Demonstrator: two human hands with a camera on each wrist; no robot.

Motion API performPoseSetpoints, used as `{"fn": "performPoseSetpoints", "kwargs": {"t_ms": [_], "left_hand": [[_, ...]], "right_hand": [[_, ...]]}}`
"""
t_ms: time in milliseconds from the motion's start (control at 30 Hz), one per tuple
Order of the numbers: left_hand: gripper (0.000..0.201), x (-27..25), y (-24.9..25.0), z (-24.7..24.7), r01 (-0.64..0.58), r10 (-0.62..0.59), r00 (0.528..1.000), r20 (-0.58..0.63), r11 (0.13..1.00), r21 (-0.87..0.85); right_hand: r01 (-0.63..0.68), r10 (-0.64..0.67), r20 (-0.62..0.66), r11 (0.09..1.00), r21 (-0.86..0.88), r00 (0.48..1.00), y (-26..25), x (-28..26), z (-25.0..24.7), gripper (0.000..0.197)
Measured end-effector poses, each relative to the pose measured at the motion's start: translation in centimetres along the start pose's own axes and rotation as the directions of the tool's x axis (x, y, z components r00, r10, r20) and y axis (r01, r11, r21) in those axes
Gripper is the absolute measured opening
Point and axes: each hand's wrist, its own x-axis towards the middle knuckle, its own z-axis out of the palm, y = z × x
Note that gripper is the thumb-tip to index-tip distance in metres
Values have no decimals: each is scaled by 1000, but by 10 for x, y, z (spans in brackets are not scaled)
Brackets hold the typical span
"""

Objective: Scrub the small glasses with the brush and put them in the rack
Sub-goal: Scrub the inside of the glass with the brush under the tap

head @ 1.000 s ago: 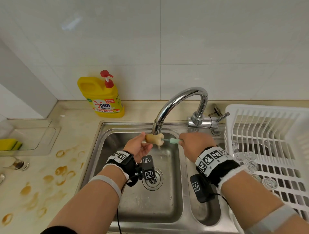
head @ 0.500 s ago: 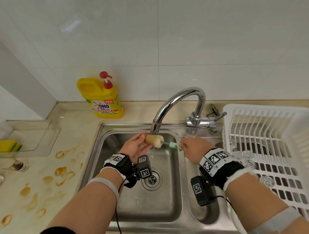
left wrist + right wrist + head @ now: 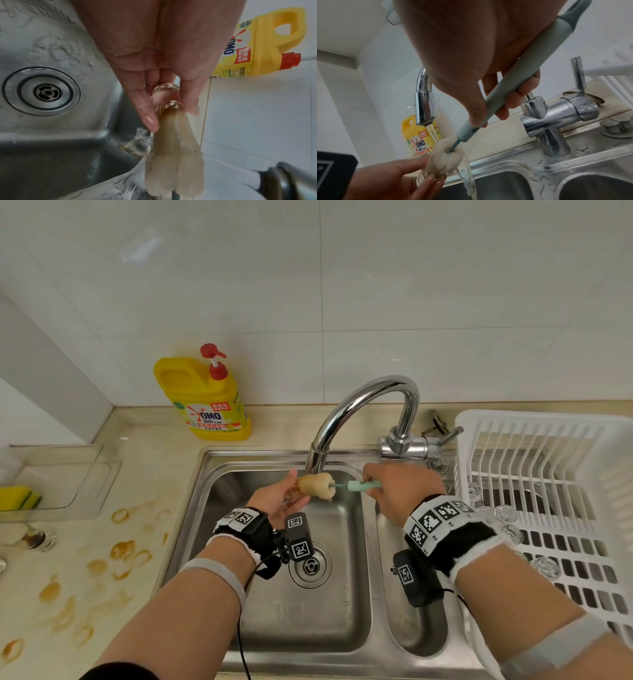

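Over the left sink basin (image 3: 260, 594), my left hand (image 3: 279, 503) pinches a small clear glass (image 3: 164, 96) between thumb and fingers, its mouth towards the brush. My right hand (image 3: 400, 491) grips the teal handle (image 3: 513, 89) of the brush. The brush's beige sponge head (image 3: 315, 486) is pushed into the glass mouth (image 3: 423, 177), right under the running faucet spout (image 3: 424, 105). Water spills off the sponge into the basin. In the head view the glass is mostly hidden by the sponge and my fingers. Several small glasses (image 3: 503, 513) lie in the white rack (image 3: 548, 440) on the right.
A yellow detergent bottle (image 3: 205, 398) stands behind the sink at the left. The faucet lever (image 3: 448, 436) sits close to the rack's edge. On the stained counter to the left are a clear tray (image 3: 68, 484), a yellow sponge (image 3: 17, 498) and dirty glasses (image 3: 34, 539).
The sponge head has turned and shifted slightly at the glass mouth. Both hands stay under the spout, holding the same things.
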Motion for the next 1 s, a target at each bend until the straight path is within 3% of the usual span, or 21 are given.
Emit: {"fn": "performPoseSetpoints", "kwargs": {"t_ms": [200, 333, 467, 633, 833, 1000], "left_hand": [[53, -3, 4, 3, 14, -14, 1000, -6, 1000, 18], [38, -6, 4, 5, 26, -20, 999, 46, 991, -134], [37, -10, 5, 3, 20, -13, 999, 35, 981, -195], [40, -9, 7, 2, 11, -10, 1000, 3, 992, -126], [42, -10, 6, 4, 67, -78, 993, -89, 991, -119], [36, -12, 0, 4, 55, -59, 998, -17, 982, -182]], "right_hand": [[30, -30, 6, 999, -14, 1000, -3, 4, 1, 12], [-60, 50, 118, 995, 80, 992, -8, 5, 14, 22], [-60, 46, 193, 996, 68, 980, -12, 8, 24, 28], [-56, 48, 150, 997, 56, 988, -7, 7, 24, 27], [-14, 11, 58, 998, 65, 998, -3, -1, 11, 11], [-17, 12, 85, 998, 54, 996, -1, -2, 8, 12]]}}
